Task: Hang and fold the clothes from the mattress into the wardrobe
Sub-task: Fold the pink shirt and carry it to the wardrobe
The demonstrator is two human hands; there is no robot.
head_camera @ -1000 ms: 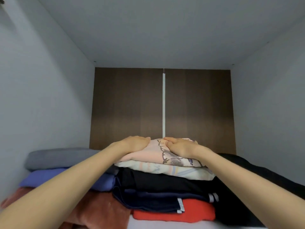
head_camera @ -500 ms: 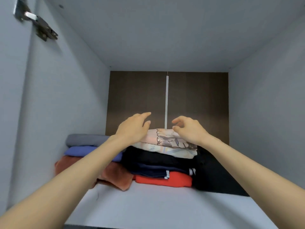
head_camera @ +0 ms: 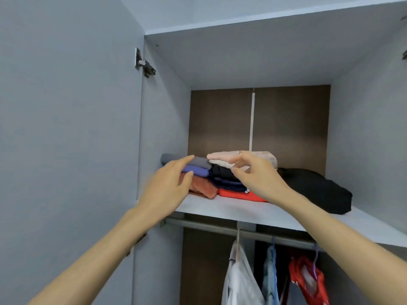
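On shelf (head_camera: 220, 209): clothes (head_camera: 220, 176) folded, stacked left of centre, black bundle (head_camera: 319, 190) right | left hand (head_camera: 167, 188) fingers relaxed, empty, near stack | right hand (head_camera: 259, 179) relaxed, empty | shirts (head_camera: 240, 276) hang on rail (head_camera: 209, 227) below

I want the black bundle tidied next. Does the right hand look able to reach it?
Probably yes: the black bundle lies uncovered near the front of the shelf, beside the right hand, nothing between them.
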